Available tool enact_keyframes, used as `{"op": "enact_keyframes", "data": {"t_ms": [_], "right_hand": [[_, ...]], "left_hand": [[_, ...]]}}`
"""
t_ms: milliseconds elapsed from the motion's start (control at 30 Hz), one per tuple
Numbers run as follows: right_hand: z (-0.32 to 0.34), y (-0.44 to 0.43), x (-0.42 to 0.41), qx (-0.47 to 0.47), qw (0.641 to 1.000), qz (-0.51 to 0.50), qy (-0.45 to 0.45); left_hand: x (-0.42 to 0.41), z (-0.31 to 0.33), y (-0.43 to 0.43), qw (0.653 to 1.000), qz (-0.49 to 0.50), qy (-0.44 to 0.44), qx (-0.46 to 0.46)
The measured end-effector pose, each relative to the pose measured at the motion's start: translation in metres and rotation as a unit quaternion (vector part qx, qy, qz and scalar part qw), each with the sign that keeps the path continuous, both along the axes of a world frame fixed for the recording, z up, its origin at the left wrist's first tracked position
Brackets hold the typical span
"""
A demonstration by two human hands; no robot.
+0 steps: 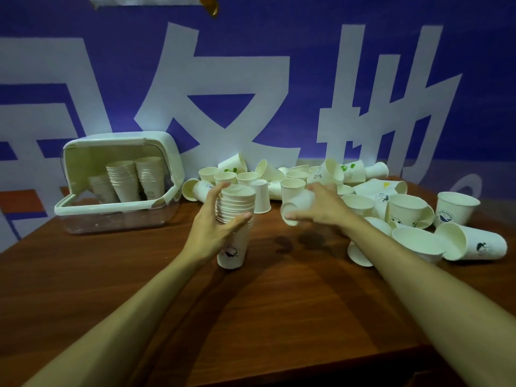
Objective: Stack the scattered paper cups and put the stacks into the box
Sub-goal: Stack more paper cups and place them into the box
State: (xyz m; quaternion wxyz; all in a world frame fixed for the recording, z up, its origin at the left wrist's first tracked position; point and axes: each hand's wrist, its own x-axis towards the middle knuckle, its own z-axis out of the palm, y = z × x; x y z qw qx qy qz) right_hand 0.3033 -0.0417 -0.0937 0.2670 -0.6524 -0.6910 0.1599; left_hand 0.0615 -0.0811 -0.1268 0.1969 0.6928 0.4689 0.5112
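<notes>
Your left hand (217, 222) is wrapped round a tall stack of nested white paper cups (237, 202), thumb in front, fingers behind, with its base down on the brown wooden tabletop (251, 303). Just to the right of it, your right hand (324, 208) grips a single white paper cup (293, 208), tipped and blurred, level with the stack's top. I'd say it's going on next.

Beyond and left of your left hand sits the white plastic box with its lid swung up (111, 210), and three finished stacks (122, 180) stand inside. So three are stowed and a fourth is building.

Past your right hand and out to its right lies the pile of loose white cups (405, 208), some upright, some tipped over. They overlap too much for an exact count, but there are well over twenty. By my reckoning, roughly half the job is left.
</notes>
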Motion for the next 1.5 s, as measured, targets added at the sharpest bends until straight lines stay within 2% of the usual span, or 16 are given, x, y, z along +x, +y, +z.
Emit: {"op": "enact_keyframes", "data": {"t_ms": [100,200,367,433,567,667,733,867,933,1000,1033,1100,1167,1300,1433,1500], "right_hand": [[0.025,-0.005,-0.008,0.119,0.985,0.002,0.128],[0.045,-0.010,-0.019,0.190,0.967,0.051,0.160],[0.045,-0.015,-0.042,0.132,0.970,0.183,0.093],[0.039,-0.013,-0.048,0.096,0.964,0.214,0.129],[0.028,0.000,-0.055,0.159,0.945,0.158,0.240],[0.020,0.011,-0.064,0.208,0.944,0.131,0.221],[0.017,0.017,-0.077,0.211,0.944,0.158,0.198],[0.009,0.030,-0.108,0.130,0.942,0.286,0.118],[0.004,0.041,-0.117,0.095,0.936,0.302,0.153],[-0.003,0.059,-0.121,0.092,0.940,0.251,0.211],[-0.010,0.070,-0.122,0.105,0.950,0.191,0.223],[-0.025,0.093,-0.121,0.119,0.973,0.055,0.191],[-0.039,0.111,-0.120,0.101,0.987,-0.013,0.123],[-0.054,0.149,-0.127,0.115,0.992,-0.034,0.048],[-0.055,0.164,-0.137,0.136,0.988,-0.077,0.014],[-0.052,0.163,-0.140,0.134,0.987,-0.083,0.030]], "left_hand": [[0.002,0.007,-0.001,0.999,-0.026,0.032,-0.029],[0.003,0.011,0.000,0.995,-0.039,0.078,-0.049],[0.006,0.012,0.002,0.995,-0.025,0.087,-0.041],[0.004,0.012,0.003,0.996,-0.022,0.075,-0.036],[-0.006,0.014,0.005,0.998,-0.002,0.067,-0.021],[-0.017,0.012,0.013,0.997,0.018,0.072,-0.008],[-0.022,0.010,0.020,0.996,0.019,0.084,0.001],[-0.042,0.000,0.041,0.993,0.066,0.098,0.020],[-0.057,-0.005,0.053,0.992,0.090,0.088,0.022],[-0.067,-0.007,0.062,0.993,0.096,0.062,0.039],[-0.070,-0.007,0.064,0.994,0.094,0.028,0.044],[-0.076,-0.010,0.068,0.994,0.086,-0.057,0.041],[-0.082,-0.019,0.074,0.987,0.083,-0.130,0.032],[-0.092,-0.029,0.082,0.981,0.050,-0.189,0.002],[-0.093,-0.031,0.078,0.984,0.034,-0.175,-0.002],[-0.094,-0.034,0.075,0.985,0.036,-0.169,0.004]]}}
